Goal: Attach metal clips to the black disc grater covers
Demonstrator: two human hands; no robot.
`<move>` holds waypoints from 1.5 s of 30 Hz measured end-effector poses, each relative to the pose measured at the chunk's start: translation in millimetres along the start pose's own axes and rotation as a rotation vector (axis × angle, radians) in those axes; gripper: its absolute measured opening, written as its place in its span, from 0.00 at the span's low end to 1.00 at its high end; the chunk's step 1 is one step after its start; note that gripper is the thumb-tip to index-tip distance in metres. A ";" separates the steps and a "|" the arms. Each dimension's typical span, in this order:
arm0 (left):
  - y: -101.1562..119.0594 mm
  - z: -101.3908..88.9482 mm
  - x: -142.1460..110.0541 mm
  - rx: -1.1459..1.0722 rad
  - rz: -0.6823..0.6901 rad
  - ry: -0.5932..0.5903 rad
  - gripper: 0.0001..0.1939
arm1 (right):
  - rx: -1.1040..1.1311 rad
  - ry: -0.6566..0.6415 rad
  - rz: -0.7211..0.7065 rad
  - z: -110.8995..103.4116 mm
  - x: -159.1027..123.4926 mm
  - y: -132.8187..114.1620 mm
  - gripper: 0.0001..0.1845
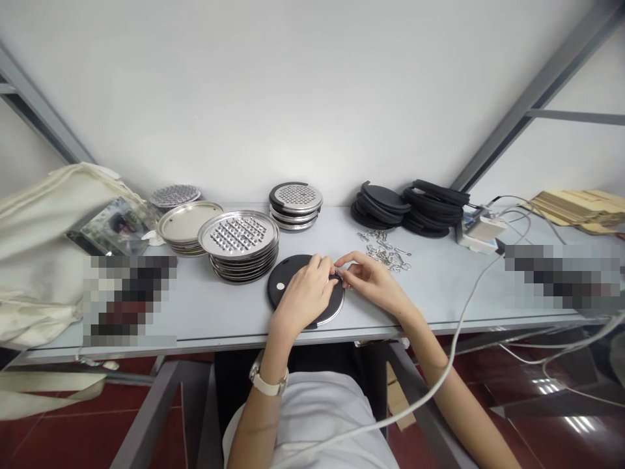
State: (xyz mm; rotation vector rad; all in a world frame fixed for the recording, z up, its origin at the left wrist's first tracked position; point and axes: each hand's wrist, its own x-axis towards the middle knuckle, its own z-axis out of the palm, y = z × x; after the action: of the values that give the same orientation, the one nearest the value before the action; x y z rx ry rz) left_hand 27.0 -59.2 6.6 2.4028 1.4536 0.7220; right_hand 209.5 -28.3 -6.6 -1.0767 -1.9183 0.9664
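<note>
A round black cover with a metal rim (284,296) lies flat at the front of the table, a white dot on its left side. Across its top reaches my left hand (307,290), thumb and fingers closed at the cover's right edge. My right hand (372,281) meets it there from the right, pinching a small metal clip (339,274) at the edge. Fingers partly hide the clip, so how it sits on the rim cannot be told. Behind my right hand, several loose metal clips (385,253) are scattered on the table.
To the left stand a stack of metal grater discs (239,238) and a pile of plain metal discs (190,221). More grater discs (295,198) are stacked behind. Black covers (379,203) are piled back right. A white cable (454,345) crosses over my right forearm.
</note>
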 end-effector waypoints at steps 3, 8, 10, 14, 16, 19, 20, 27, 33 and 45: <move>3.7 1.9 1.2 0.034 -0.012 0.006 0.03 | -0.027 0.055 -0.025 1.3 0.7 1.5 0.07; 12.4 4.9 3.7 0.130 -0.017 0.013 0.03 | -0.039 0.080 -0.063 3.0 1.3 4.1 0.06; 14.7 5.9 4.1 0.144 -0.024 0.013 0.03 | -0.065 0.095 -0.065 3.2 1.3 3.9 0.05; 16.1 6.4 4.2 0.150 -0.033 0.008 0.03 | -0.138 0.124 -0.095 3.2 1.6 1.7 0.04; 15.9 6.0 4.3 0.153 -0.030 0.006 0.03 | -0.178 0.135 -0.118 3.2 1.9 0.2 0.05; 15.5 5.4 4.3 0.146 -0.024 0.005 0.02 | -0.229 0.146 -0.123 3.2 2.2 -2.1 0.05; 15.4 5.3 4.3 0.140 -0.023 0.005 0.02 | -0.237 0.147 -0.119 3.2 2.3 -2.7 0.05; 14.6 4.0 4.2 0.093 -0.038 -0.005 0.02 | -0.246 0.121 -0.125 2.8 2.1 -1.8 0.06; 12.9 4.0 3.7 0.062 -0.033 0.001 0.01 | -0.262 0.097 -0.155 0.7 -0.5 -2.5 0.07; 11.5 4.5 3.4 0.048 -0.026 0.014 0.01 | -0.223 0.064 -0.189 -1.5 -2.6 -2.6 0.08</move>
State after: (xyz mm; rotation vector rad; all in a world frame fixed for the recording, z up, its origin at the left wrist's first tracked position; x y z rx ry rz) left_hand 39.4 -61.5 8.9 2.4146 1.5218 0.7076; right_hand 210.8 -31.2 -4.3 -1.0140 -2.0673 0.6183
